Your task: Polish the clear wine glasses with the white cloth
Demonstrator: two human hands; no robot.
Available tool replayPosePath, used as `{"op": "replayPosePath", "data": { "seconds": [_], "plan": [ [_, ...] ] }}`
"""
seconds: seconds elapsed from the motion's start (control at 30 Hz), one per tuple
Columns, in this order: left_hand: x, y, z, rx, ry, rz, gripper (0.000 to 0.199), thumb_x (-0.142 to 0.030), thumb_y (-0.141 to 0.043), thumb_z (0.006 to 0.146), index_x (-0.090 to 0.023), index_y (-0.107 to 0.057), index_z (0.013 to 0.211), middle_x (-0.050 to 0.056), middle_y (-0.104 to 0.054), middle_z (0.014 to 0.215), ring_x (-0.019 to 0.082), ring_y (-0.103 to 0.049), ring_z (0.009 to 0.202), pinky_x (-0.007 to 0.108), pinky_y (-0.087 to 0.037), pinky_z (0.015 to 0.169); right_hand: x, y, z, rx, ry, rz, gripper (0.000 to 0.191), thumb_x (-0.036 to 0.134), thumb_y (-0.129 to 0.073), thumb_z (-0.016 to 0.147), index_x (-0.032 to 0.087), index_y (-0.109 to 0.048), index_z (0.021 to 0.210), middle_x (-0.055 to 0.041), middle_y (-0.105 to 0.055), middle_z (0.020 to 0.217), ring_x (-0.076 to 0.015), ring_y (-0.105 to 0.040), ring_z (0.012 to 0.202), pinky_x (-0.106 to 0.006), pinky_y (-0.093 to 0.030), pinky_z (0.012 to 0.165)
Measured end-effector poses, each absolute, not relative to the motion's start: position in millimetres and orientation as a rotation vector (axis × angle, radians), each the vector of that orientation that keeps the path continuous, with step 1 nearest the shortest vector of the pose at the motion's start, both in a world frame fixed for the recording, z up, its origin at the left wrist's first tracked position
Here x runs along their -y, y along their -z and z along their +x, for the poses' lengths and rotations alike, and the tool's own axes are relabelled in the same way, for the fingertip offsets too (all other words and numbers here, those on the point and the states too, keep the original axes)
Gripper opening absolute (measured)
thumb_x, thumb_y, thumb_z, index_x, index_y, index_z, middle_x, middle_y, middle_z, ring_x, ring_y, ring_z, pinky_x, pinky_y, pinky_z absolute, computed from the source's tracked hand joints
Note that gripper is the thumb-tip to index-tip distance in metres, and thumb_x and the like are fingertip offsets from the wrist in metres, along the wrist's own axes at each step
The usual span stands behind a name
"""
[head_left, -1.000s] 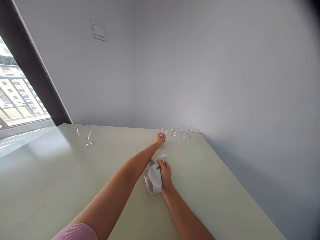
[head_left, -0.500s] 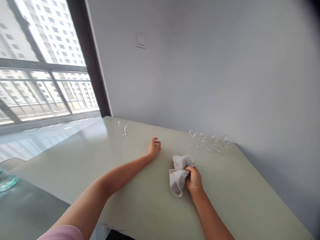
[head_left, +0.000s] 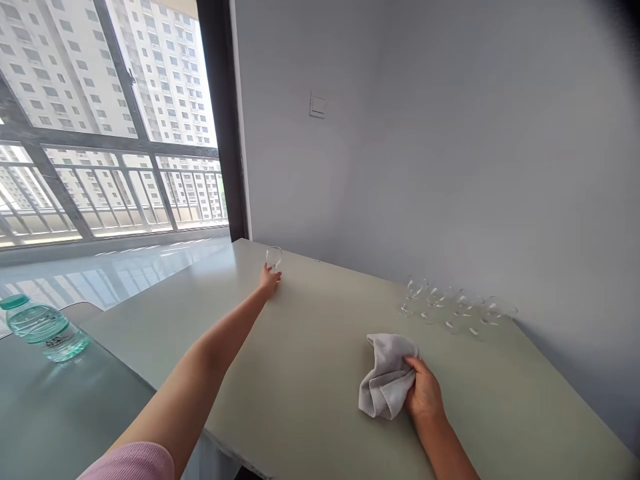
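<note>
Item, left hand (head_left: 271, 279): stretched to the far left of the pale surface (head_left: 320, 320), at the lower part of a lone stemmed glass (head_left: 273, 255). My fingers curl beside the stem; whether they close on it I cannot tell.

Item, right hand (head_left: 425, 390): near and right of centre, fingers closed on a bunched grey cloth (head_left: 389, 373), loose folds hanging out to the left.

Item, group of stemmed glasses (head_left: 437, 296): far right, by the wall, close together and overlapping; exact count unclear.

Item, bottle (head_left: 43, 327): clear, green-capped, left, on a separate grey table (head_left: 30, 407), well apart from both hands.

Hazards: the lone glass could tip if my fingers knock its stem off-centre, my arm being at long reach. Clear glass against a pale top makes its edges easy to misjudge. The cloth's loose folds could snag a rim if swung far right among the group.

Differences from half a second ago: my left hand, then over bare surface between the lone glass and the group, is now at the lone glass. The cloth stays in my right hand. The view has turned left, bringing the whole bottle in.
</note>
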State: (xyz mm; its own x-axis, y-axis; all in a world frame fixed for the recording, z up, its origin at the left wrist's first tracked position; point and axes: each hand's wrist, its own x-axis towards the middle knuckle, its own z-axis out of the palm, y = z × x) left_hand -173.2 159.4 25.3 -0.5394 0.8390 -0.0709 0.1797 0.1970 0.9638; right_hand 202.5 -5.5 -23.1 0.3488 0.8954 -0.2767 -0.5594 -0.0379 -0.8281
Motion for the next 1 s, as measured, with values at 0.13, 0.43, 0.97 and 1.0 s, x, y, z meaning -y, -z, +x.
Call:
{"op": "replayPosePath", "data": {
  "seconds": [0.13,0.43,0.97,1.0],
  "plan": [
    [-166.6,-27.0,-173.0,-1.868,-1.259,1.096,0.04,-0.031,-0.052,0.078,-0.018,-0.041,0.114,0.008,-0.056,0.103,0.006,-0.054,0.057,0.019,-0.04,0.05,6.6,16.3,199.5,0.338,-1.264,-1.05,0.03,0.024,-0.069,0.053,0.019,-0.056,0.08,0.004,-0.065,0.069,-0.0155,-0.061,0.058,-0.027,-0.049,0.053],
    [-107.5,-34.2,-102.9,-1.838,-0.997,1.699,0.02,-0.038,-0.055,0.076,-0.02,-0.053,0.083,0.001,-0.058,0.078,0.013,-0.055,0.068,0.023,-0.037,0.06,22.4,-17.4,185.2,0.464,-1.138,-1.084,0.031,0.038,-0.07,0.057,0.017,-0.057,0.075,0.0011,-0.063,0.065,-0.0171,-0.059,0.061,-0.028,-0.047,0.054],
    [-20.6,-25.4,-17.2,-1.647,-0.614,2.786,0.013,-0.028,-0.044,0.085,-0.017,-0.051,0.088,0.004,-0.056,0.081,0.016,-0.055,0.072,0.027,-0.037,0.062,59.3,-40.6,142.8,1.587,-1.126,-1.185,0.047,0.037,-0.043,0.083,0.016,-0.039,0.124,0.0041,-0.053,0.052,-0.0129,-0.052,0.052,-0.026,-0.044,0.06],
    [-19.6,-25.3,-20.1,-1.596,-0.64,2.84,0.012,-0.027,-0.044,0.085,-0.017,-0.051,0.087,0.004,-0.056,0.081,0.016,-0.053,0.073,0.027,-0.038,0.063,59.3,-40.5,144.4,1.606,-1.22,-1.16,0.045,0.036,-0.043,0.083,0.016,-0.04,0.123,0.005,-0.052,0.05,-0.0125,-0.052,0.05,-0.026,-0.045,0.059]
  ]
}}
